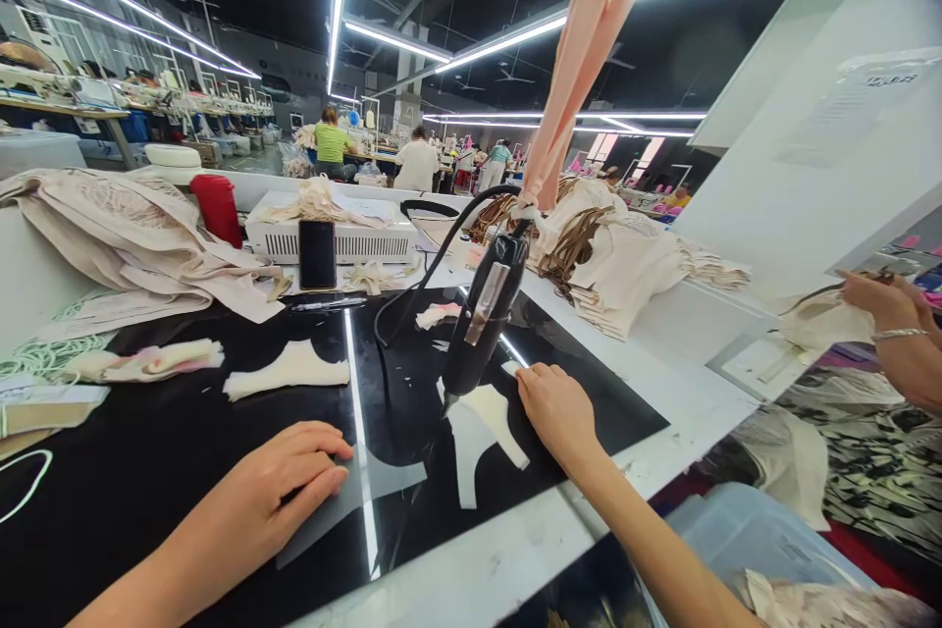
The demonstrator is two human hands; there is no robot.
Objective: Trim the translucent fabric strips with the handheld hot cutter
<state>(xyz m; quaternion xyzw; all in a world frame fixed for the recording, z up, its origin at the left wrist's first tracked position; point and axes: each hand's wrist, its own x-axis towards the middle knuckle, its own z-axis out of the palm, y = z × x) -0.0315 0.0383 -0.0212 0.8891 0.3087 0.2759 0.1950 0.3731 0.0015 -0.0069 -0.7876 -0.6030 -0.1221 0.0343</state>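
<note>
1. Left hand (276,496) lay nearest the camera, fingers loosely curled, palm down flat on the black work surface (162,471), gripping nothing.
2. Right hand (557,409) rested knuckles up, fingers bent, pressing the edge of a white fabric piece (478,437) on the same surface; not closed around it.
3. Black hanging tool (486,314) stood tip-down just beside the right hand, over the fabric piece.
4. A co-worker's hand (879,302) at far right held pale fabric.
</note>
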